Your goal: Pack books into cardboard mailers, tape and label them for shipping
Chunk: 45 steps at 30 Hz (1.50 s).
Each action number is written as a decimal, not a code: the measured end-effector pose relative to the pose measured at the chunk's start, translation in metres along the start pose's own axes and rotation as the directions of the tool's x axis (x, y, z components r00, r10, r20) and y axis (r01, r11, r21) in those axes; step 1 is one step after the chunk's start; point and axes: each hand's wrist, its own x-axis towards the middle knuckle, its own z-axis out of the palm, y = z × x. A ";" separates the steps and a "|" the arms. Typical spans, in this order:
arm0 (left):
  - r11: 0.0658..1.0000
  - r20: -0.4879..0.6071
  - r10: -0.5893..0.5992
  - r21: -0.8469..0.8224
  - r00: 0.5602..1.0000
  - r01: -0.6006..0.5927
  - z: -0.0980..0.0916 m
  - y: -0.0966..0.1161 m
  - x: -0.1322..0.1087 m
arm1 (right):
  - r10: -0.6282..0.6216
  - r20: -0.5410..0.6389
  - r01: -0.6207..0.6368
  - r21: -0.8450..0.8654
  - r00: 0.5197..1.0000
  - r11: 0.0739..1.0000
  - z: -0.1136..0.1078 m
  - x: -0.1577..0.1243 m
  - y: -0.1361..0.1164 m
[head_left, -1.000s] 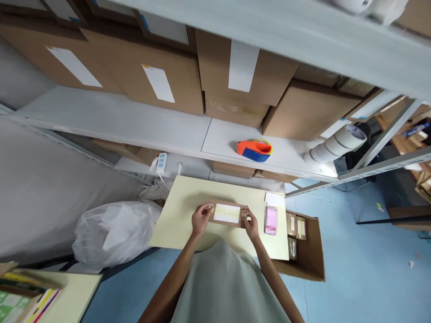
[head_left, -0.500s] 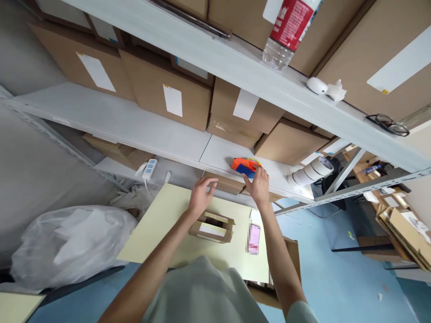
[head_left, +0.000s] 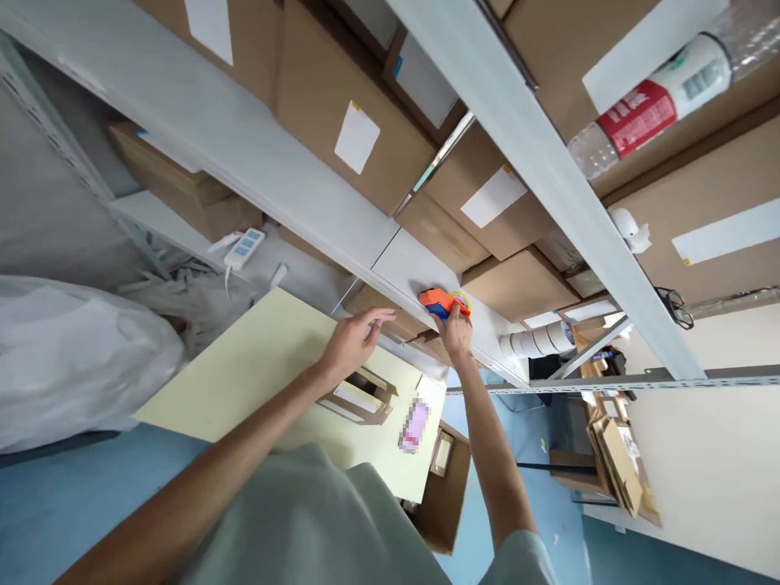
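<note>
Right hand point(head_left: 458, 333) grips right end of long orange-and-blue plastic tape holder point(head_left: 435, 298), lying along flat grey shelf point(head_left: 397, 266). Left hand point(head_left: 350, 344) farther, empty, loose.

The orange-and-blue plastic tape dispenser point(head_left: 435, 296) shows a bright orange upper body, a deep blue lower side and a yellow rim. The small, open brown cardboard box point(head_left: 374, 416) bears a white rectangular label point(head_left: 357, 398). The flat tabletop point(head_left: 244, 382) is plain pale cream-yellow; the slim phone point(head_left: 415, 426) is pink under blocky blurring. Large brown cardboard cartons point(head_left: 341, 89) carry white paper stickers point(head_left: 357, 140), some with a yellow corner mark. The clear plastic bottle point(head_left: 661, 97) has a red-and-white wrapper point(head_left: 639, 118).
</note>
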 end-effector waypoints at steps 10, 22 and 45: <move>0.993 -0.045 -0.106 -0.050 0.993 0.103 -0.050 0.017 -0.040 | -0.141 0.159 0.157 -0.097 0.977 0.983 -0.021 -0.103 -0.070; 0.980 0.061 0.195 0.026 0.979 -0.197 -0.099 0.040 -0.046 | -0.434 0.156 0.459 -0.222 0.887 0.860 -0.061 -0.125 -0.133; 0.987 0.293 0.098 -0.153 0.951 -0.055 -0.149 0.036 -0.041 | -0.604 0.318 0.667 -0.139 0.730 0.732 -0.082 -0.106 -0.192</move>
